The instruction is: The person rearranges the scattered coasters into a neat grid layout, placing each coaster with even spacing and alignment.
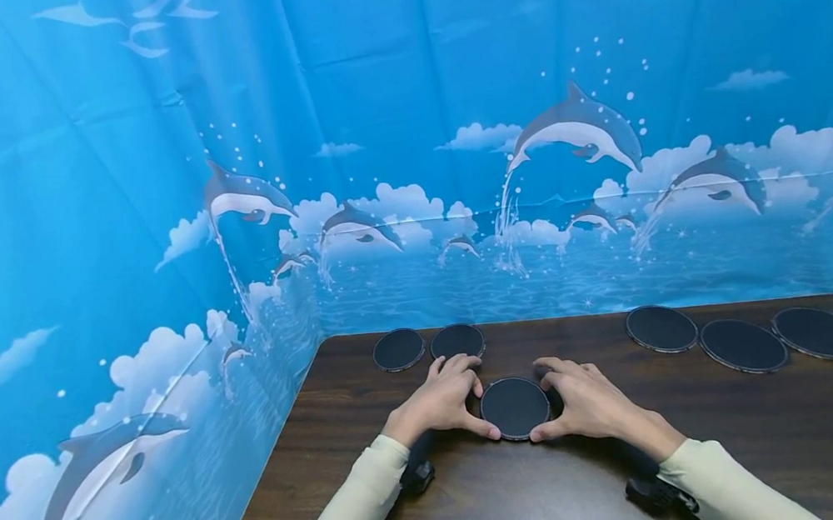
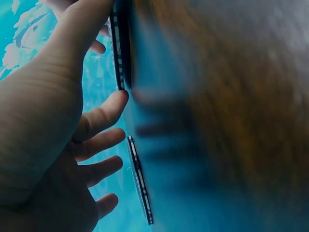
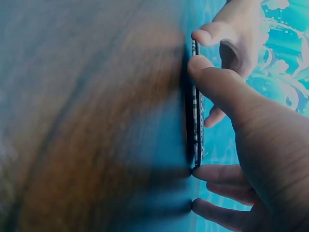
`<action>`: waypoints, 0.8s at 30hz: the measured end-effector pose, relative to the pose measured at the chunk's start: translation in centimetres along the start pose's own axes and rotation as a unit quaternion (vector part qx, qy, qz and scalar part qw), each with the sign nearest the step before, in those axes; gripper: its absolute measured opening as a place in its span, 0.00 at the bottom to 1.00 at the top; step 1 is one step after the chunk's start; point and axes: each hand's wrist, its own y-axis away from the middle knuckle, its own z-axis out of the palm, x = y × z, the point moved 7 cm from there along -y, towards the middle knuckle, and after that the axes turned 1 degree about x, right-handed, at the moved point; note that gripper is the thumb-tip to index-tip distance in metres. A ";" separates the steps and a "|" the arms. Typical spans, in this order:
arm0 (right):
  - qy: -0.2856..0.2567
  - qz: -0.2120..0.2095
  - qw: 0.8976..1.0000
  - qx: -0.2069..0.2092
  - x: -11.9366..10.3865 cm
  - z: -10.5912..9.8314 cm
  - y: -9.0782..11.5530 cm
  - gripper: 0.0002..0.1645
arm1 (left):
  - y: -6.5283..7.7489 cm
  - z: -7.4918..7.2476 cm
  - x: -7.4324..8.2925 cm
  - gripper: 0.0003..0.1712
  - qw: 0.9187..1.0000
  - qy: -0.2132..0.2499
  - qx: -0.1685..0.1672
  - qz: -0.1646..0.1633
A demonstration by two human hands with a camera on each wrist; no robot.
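Note:
A round black coaster with a pale patterned rim lies flat between the two hands, above or on the wooden table. From the left, the left hand holds its edge, thumb at the near side and fingers toward the far side. Opposite it, the right hand grips the right edge in the same way. The right wrist view catches the coaster edge-on, with thumb and index fingertip touching its rim. Whether it rests on the tabletop or is slightly raised, I cannot tell.
Two similar coasters lie at the table's back left, one just beyond the left fingers. Three more coasters sit close together at the back right. A blue dolphin-print sheet hangs behind and left of the brown table.

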 end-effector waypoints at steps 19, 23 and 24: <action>0.009 -0.020 0.999 -0.027 -0.3 -0.3 0.4 0.51 | -0.5 -0.1 0.4 0.35 0.997 -0.067 -0.003 -0.026; -0.008 -0.016 0.999 -0.027 0.4 -0.4 0.6 0.49 | -0.3 -0.2 0.4 0.35 0.997 -0.071 -0.002 -0.021; -0.015 -0.016 0.999 -0.030 0.6 -0.5 0.7 0.49 | -0.3 -0.2 0.3 0.36 0.997 -0.068 -0.005 -0.022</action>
